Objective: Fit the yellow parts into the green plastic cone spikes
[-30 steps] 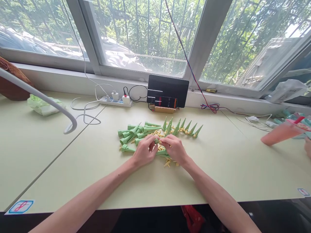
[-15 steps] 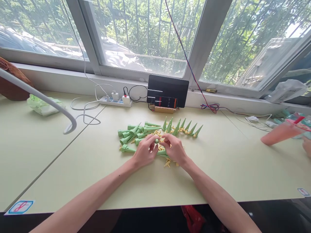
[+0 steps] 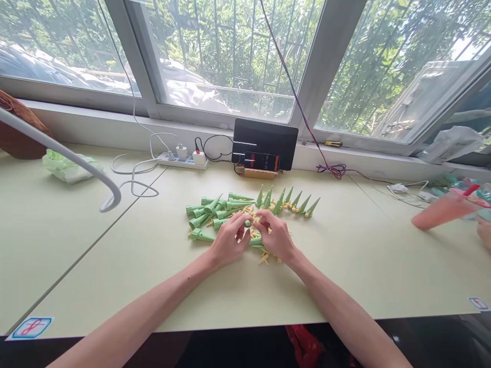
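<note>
While the left hand (image 3: pixel 230 240) grips a green piece (image 3: pixel 247 223) by its fingertips, well back from the front edge of the surface (image 3: pixel 230 301), the right hand (image 3: pixel 279 238), fingers bent, sits just right of it, whether grasping one of the yellow pegs (image 3: pixel 264 256) I cannot tell; only the piece's round end shows, its long axis seemingly towards that edge
</note>
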A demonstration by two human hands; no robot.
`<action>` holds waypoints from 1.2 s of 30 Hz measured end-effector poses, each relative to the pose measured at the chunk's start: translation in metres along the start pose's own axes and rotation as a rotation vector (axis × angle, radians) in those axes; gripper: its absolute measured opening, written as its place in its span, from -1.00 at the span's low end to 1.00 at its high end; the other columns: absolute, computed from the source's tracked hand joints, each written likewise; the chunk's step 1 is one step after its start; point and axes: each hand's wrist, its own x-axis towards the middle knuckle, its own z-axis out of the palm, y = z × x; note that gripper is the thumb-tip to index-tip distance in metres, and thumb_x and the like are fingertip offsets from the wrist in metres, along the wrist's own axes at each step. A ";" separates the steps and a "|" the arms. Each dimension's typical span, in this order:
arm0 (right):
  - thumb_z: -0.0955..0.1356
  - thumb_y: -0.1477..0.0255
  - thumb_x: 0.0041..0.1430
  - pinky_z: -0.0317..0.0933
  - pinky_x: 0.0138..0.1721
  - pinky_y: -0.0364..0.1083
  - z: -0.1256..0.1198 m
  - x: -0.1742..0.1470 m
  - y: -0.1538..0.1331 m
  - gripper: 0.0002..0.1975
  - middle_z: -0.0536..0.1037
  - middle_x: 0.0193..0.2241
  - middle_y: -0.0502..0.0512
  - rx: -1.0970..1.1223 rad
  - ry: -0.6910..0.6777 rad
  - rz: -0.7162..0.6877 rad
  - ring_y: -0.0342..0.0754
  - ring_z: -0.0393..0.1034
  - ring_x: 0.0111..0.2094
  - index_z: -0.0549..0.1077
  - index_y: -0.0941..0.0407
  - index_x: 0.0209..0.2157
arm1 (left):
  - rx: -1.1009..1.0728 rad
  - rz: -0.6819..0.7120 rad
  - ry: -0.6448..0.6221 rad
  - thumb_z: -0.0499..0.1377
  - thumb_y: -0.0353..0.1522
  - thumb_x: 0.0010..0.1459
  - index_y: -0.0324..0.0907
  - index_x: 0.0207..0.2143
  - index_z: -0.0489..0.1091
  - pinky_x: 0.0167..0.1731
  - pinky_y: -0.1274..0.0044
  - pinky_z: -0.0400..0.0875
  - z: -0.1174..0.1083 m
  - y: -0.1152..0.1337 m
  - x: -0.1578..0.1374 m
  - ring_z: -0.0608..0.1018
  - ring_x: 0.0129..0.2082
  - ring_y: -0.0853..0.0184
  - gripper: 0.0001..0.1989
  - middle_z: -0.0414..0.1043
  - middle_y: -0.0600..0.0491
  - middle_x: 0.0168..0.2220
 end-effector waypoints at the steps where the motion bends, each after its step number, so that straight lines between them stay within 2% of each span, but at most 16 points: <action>1: 0.25 0.46 0.31 0.20 -0.40 -0.18 0.000 0.000 0.000 -0.86 0.36 -0.52 -0.08 0.008 0.000 0.000 -0.16 0.22 -0.52 0.32 0.08 -0.10 | -0.002 0.004 -0.001 0.09 -0.52 0.13 -0.12 -0.09 0.32 -0.52 0.60 0.31 0.000 0.000 0.000 0.34 -0.57 0.50 -0.71 0.23 0.13 -0.36; 20: 0.20 0.41 0.35 0.05 -0.48 -0.20 -0.001 0.000 -0.002 -0.88 0.18 -0.61 -0.15 0.034 -0.046 0.045 -0.18 0.04 -0.59 0.30 0.09 -0.13 | 0.026 0.048 0.013 0.08 -0.49 0.22 -0.13 -0.11 0.32 -0.53 0.64 0.31 0.002 -0.004 -0.001 0.32 -0.57 0.54 -0.80 0.28 0.11 -0.32; 36: 0.16 0.36 0.40 0.07 -0.47 -0.18 -0.002 0.001 -0.003 -0.81 0.27 -0.59 -0.11 0.001 -0.093 0.054 -0.17 0.12 -0.59 0.33 0.10 -0.15 | 0.014 0.033 0.000 0.06 -0.48 0.24 -0.12 -0.14 0.36 -0.49 0.62 0.36 0.003 -0.004 0.000 0.35 -0.56 0.51 -0.82 0.32 0.11 -0.33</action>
